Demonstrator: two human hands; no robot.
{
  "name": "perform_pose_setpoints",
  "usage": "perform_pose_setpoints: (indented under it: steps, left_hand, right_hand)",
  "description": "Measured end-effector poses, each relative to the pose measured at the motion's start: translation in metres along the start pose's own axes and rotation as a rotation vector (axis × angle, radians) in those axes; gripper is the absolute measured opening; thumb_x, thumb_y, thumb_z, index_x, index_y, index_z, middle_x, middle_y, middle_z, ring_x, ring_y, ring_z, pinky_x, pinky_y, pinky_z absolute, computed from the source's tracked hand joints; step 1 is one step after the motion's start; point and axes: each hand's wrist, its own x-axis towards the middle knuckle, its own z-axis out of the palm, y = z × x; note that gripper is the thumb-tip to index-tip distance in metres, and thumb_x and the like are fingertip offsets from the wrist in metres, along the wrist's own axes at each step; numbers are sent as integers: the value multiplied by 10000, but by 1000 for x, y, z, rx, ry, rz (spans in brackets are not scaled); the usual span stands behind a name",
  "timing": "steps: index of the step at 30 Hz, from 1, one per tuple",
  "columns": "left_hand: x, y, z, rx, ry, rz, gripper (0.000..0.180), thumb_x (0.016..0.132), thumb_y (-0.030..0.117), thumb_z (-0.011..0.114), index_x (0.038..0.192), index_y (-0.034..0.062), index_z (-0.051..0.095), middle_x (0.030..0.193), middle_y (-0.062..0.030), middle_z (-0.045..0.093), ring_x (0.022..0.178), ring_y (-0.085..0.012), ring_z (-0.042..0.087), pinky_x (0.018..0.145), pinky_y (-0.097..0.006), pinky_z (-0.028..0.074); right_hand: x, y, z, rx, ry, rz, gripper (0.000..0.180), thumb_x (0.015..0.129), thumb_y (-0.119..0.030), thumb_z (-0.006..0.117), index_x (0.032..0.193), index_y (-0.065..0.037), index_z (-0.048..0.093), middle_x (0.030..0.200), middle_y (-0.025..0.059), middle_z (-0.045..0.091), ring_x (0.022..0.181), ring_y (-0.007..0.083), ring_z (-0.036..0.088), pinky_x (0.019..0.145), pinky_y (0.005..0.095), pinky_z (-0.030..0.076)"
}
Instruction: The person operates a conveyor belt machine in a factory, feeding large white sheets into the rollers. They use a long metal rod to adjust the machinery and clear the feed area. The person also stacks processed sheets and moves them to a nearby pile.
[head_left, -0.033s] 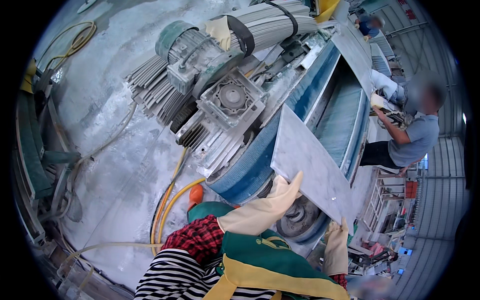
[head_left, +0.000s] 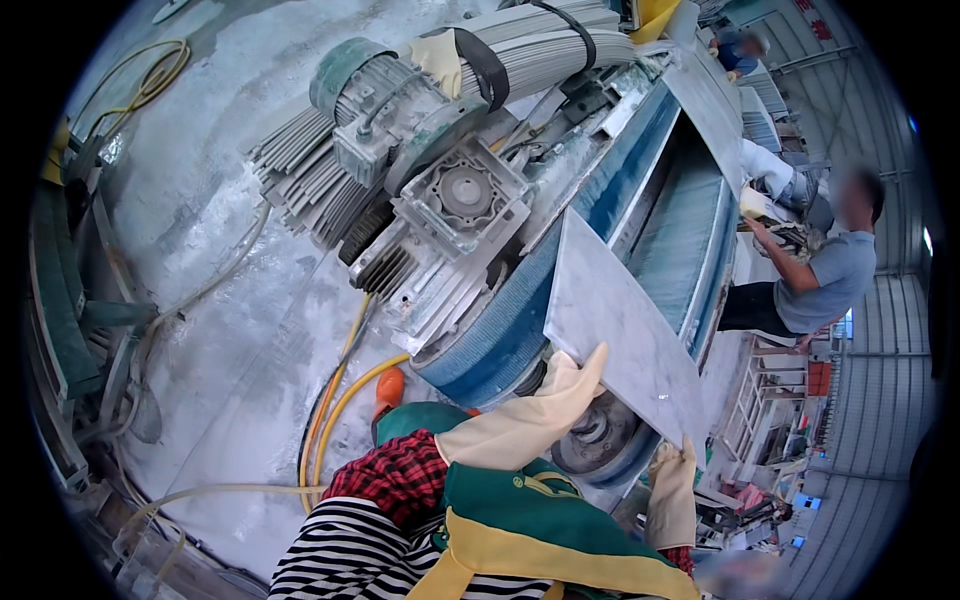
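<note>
A white and grey marble slab (head_left: 622, 325) lies slanted across the near end of a blue belt conveyor (head_left: 490, 335). My left hand (head_left: 572, 378), in a long cream rubber glove, grips the slab's near left corner; some of its fingers are hidden under the stone. At the near right corner, my right hand (head_left: 674, 470) in a matching glove is closed on the edge, its fingertips showing on the stone. Below the slab, between my hands, is the conveyor's round end roller (head_left: 597, 440).
A dusty motor (head_left: 375, 110) and gearbox (head_left: 465, 190) are mounted left of the belt. Another slab (head_left: 705, 110) lies farther along. A co-worker (head_left: 805, 275) stands right of the conveyor, another person (head_left: 738, 52) beyond. Yellow hoses (head_left: 345, 415) run across the wet floor by my orange boot.
</note>
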Motion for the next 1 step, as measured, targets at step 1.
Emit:
perform_pose_setpoints:
  steps: [1]
  left_hand:
    - [7, -5, -4, 109, -21, -32, 565, 1049, 479, 736, 1289, -33, 742, 1061, -185, 813, 899, -273, 795, 820, -431, 614]
  right_hand:
    - [-3, -3, 2, -9, 5, -7, 453, 1105, -561, 654, 1126, -109, 657, 747, 45, 653, 569, 208, 585, 456, 340, 440]
